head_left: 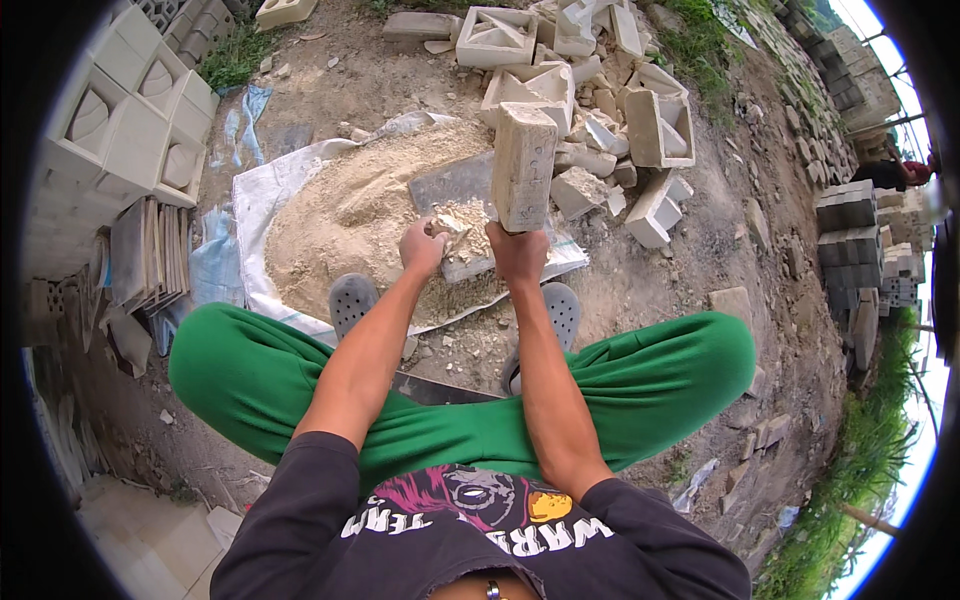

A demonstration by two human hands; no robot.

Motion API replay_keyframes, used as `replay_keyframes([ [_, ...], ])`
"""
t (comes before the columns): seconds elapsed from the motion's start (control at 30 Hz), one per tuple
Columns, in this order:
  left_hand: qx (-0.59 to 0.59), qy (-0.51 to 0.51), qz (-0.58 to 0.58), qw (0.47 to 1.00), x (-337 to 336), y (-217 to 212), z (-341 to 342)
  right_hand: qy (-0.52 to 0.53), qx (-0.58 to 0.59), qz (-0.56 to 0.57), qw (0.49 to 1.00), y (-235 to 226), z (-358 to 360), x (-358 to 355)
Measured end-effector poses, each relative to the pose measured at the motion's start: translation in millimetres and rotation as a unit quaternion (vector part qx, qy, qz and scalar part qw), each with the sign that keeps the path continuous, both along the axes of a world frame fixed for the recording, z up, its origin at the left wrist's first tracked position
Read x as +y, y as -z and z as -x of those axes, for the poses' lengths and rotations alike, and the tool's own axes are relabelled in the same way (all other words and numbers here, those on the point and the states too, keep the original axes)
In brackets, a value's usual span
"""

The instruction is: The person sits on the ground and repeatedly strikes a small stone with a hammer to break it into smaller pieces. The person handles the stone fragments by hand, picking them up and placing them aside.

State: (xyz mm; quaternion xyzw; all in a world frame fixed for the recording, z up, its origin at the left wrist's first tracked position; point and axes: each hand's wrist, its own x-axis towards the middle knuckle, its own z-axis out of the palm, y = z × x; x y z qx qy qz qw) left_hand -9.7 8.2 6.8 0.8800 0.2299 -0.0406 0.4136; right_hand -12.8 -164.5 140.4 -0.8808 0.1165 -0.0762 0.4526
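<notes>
Right hand (517, 250) grips one upright pale brick (523, 165) at twelve o'clock; left hand (422, 248) closes on one crumbling lump (450, 222) over one sand pile (350, 215).

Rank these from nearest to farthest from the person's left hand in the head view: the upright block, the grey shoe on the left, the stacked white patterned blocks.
From the left hand:
1. Upright block, just right, held by the right hand.
2. Grey shoe, below-left.
3. Stacked white patterned blocks, far upper left.

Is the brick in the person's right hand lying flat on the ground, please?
No, the right hand grips the pale brick by its lower end and holds it upright above the grey slab.
</notes>
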Motion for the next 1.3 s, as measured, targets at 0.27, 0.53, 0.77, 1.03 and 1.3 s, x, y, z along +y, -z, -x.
replay_keyframes([
  [0.27,0.031,0.015,-0.004,0.999,-6,-13,-10,-0.031,0.279,0.046,0.959,87,31,3],
  [0.53,0.027,0.002,0.020,0.999,-6,-14,0,-0.003,0.054,-0.030,0.998,-3,2,0],
  [0.77,0.034,0.006,0.017,0.999,-11,-7,-8,-0.019,0.057,0.060,0.996,68,32,13],
  [1.03,0.019,-0.007,0.010,1.000,-4,-5,-3,-0.016,0.099,-0.041,0.994,32,20,11],
  [1.3,0.022,0.003,0.022,1.000,-9,-17,-4,-0.023,0.097,0.025,0.995,54,26,17],
])
